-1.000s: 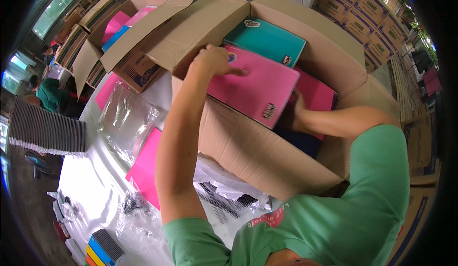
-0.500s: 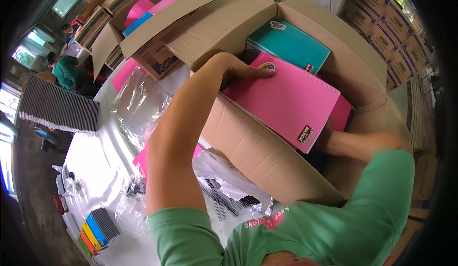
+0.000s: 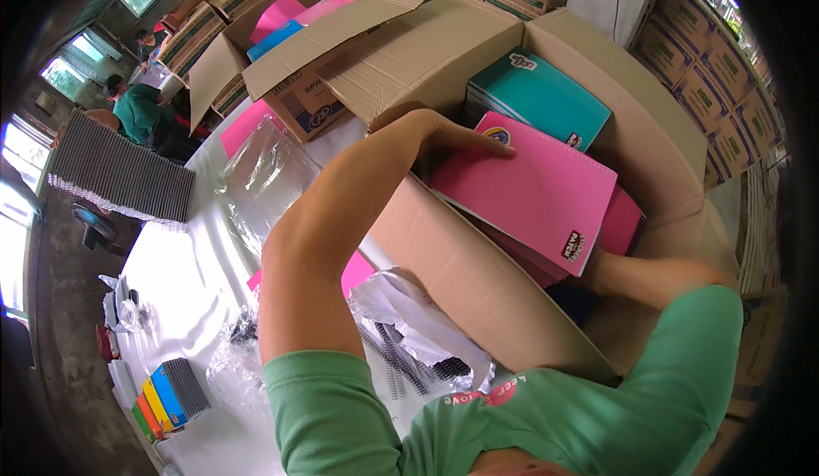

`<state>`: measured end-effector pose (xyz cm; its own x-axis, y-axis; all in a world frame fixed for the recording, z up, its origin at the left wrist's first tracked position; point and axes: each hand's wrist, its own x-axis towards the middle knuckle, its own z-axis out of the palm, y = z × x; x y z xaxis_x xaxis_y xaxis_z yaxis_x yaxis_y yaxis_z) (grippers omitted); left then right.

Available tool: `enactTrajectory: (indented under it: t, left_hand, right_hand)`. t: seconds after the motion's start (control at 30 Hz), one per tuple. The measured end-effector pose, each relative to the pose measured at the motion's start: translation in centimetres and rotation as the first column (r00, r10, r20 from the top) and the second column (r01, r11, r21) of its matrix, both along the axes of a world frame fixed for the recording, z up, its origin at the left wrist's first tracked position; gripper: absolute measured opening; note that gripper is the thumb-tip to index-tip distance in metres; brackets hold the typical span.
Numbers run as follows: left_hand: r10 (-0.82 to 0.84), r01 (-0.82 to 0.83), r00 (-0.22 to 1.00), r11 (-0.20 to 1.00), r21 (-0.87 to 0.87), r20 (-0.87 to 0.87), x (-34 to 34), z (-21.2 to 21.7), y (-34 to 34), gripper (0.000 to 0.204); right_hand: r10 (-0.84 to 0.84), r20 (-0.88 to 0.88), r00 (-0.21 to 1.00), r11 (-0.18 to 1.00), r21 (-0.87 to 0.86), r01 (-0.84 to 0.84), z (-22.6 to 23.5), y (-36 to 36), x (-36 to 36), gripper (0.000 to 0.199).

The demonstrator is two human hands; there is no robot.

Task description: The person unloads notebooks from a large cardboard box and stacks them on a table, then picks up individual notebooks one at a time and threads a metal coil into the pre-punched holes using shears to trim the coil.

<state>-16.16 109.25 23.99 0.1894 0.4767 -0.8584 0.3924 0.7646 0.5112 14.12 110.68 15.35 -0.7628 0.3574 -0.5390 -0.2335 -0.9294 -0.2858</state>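
Pink stack [image 3: 533, 193] at the mouth of the carton [image 3: 465, 275]. Left hand [image 3: 452, 135] clasps its left end, thumb on top, other fingers hidden; right hand [image 3: 601, 273] at the far end, finger state I cannot tell. I judge it heavy, slick, prone to shear; I'd support both ends from below.

Worn on upper body: T-shirt [image 3: 563, 425], mid-green, soft matte cloth, with loose creases over the chest. Left sleeve [image 3: 337, 408]: short, same green, ends above the elbow in a turned hem. Right sleeve [image 3: 695, 348]: short, matching green, creased; its edge by the elbow slightly blurred. Chest print [image 3: 488, 395]: pinkish-red patch, pale curved lettering alongside, partly folded into the cloth. Neckline: rounded, cut by lower edge of view. Left forearm [image 3: 341, 194]: bare. Left hand [image 3: 452, 135]: bare, thumb visible, fingers mostly hidden. Right forearm [image 3: 653, 278]: bare. Right hand [image 3: 597, 273]: largely hidden.
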Motion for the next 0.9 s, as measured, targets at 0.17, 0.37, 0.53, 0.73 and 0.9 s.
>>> enactTrajectory:
  t: [0.17,0.37,0.53,0.73,0.9]
  left_hand:
    - [-0.111,0.111,0.994,0.992,0.066,-0.011,0.9,-0.3,0.5,0.096]
    - [-0.138,0.141,0.989,0.987,0.074,-0.045,0.9,-1.3,0.3,0.104]
    - [-0.13,0.148,0.984,0.978,0.148,-0.125,1.5,0.8,-0.9,0.102]
    - [-0.069,0.224,0.954,0.811,0.541,-0.292,5.7,4.9,-4.6,0.101]
    - [-0.148,0.146,0.989,0.908,0.393,-0.024,6.0,7.3,-2.4,0.104]
  right_hand:
    - [-0.123,0.104,0.987,0.964,0.247,0.094,5.3,1.9,5.6,0.082]
    - [-0.237,0.155,0.959,0.891,0.427,0.151,9.9,2.7,10.1,0.081]
    - [-0.263,0.149,0.953,0.871,0.461,0.168,10.3,2.6,12.1,0.079]
    - [-0.275,0.16,0.948,0.857,0.489,0.165,10.4,1.3,12.9,0.078]
    - [-0.272,0.172,0.947,0.847,0.509,0.151,10.8,0.2,14.4,0.077]
